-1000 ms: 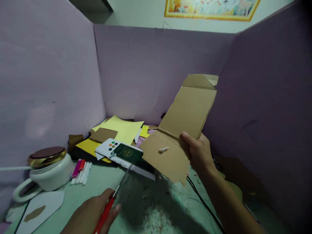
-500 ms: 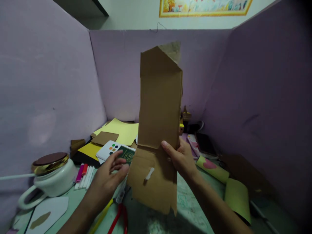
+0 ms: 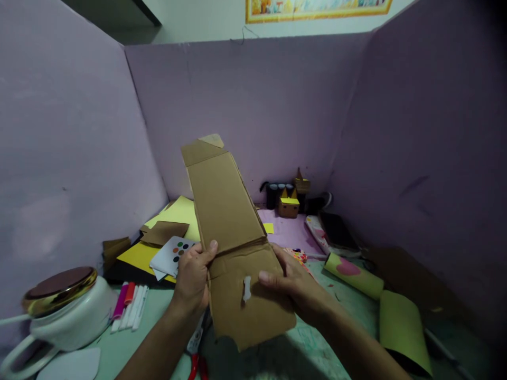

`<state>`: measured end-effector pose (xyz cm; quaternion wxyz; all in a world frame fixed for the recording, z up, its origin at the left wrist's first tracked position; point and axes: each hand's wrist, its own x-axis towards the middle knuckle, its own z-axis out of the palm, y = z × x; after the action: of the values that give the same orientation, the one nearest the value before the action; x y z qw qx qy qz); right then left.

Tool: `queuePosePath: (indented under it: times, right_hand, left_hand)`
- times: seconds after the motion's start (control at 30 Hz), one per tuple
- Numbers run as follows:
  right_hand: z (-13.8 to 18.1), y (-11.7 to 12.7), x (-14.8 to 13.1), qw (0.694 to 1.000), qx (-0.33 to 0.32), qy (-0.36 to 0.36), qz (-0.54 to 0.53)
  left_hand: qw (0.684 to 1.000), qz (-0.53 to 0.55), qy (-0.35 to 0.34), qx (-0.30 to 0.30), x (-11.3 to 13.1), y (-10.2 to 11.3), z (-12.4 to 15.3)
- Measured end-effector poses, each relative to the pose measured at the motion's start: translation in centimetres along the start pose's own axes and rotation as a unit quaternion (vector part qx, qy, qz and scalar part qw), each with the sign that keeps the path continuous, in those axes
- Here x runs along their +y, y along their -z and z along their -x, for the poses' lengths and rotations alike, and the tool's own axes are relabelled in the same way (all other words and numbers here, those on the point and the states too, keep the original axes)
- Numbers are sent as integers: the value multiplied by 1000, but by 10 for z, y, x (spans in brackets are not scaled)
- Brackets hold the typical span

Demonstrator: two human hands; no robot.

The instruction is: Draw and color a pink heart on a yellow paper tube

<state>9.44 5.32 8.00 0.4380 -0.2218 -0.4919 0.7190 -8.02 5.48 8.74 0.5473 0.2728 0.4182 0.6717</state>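
A long folded piece of brown cardboard [image 3: 227, 200] is held up in front of me, its top leaning away and to the left. My left hand [image 3: 193, 277] grips its left edge near the crease, thumb on the front face. On the right edge, lower down, my right hand [image 3: 295, 287] is closed round the cardboard, with the thumb lying on the bottom panel. That panel has a small torn white-edged slit and a ragged lower edge. Below the cardboard, partly hidden, lies a red-handled tool [image 3: 194, 364].
At left stand a white mug [image 3: 79, 311] with a gold-rimmed lid, several markers [image 3: 130, 306] and sheets of yellow paper [image 3: 184, 211]. A small cardboard box figure [image 3: 288, 207] sits at the back. Rolled green paper [image 3: 402, 327] and a dark phone [image 3: 338, 229] are at right.
My left hand, apart from the cardboard before, has taken hold of its left edge. The cardboard has tipped from upright to leaning left and away, and its top is lower.
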Motion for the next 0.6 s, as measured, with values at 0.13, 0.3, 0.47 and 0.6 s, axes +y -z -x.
queuePosePath:
  times: [0.13, 0.3, 0.47, 0.6]
  right_hand:
    - [22, 4, 16, 998, -23, -25, -60]
    - [35, 4, 37, 994, 3, -45, -98]
    - [32, 4, 50, 985, 79, -81, -133]
    - [30, 6, 51, 985, 88, -70, -131]
  left_hand:
    - [999, 12, -1, 32, -9, 5, 5]
    - [998, -12, -36, 57, -19, 10, 9]
    - [995, -46, -67, 56, -24, 15, 12]
    - [997, -49, -61, 29, -21, 13, 16]
